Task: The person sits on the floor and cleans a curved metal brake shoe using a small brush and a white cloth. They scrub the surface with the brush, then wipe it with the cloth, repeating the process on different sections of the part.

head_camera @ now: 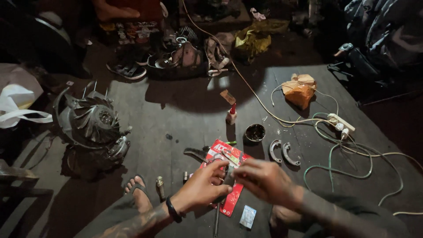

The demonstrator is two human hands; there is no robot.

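Observation:
Low in the middle of the view, my left hand point(203, 186) and my right hand point(262, 178) meet over a red flat package point(225, 155) that lies on the dark floor. Both hands pinch a small dark part point(229, 178) between their fingertips; its shape is hard to make out. A black band circles my left wrist. My sandalled foot point(138, 191) rests to the left of the hands. A small pale sachet point(248, 216) lies on the floor just below my right hand.
An engine with a finned fan point(93, 121) sits at the left. A pair of curved brake shoes point(282, 152), a small round tin point(254, 132), a red-capped bottle point(231, 114), a white power strip point(341, 122) with tangled cables and an orange bag point(299, 91) lie beyond.

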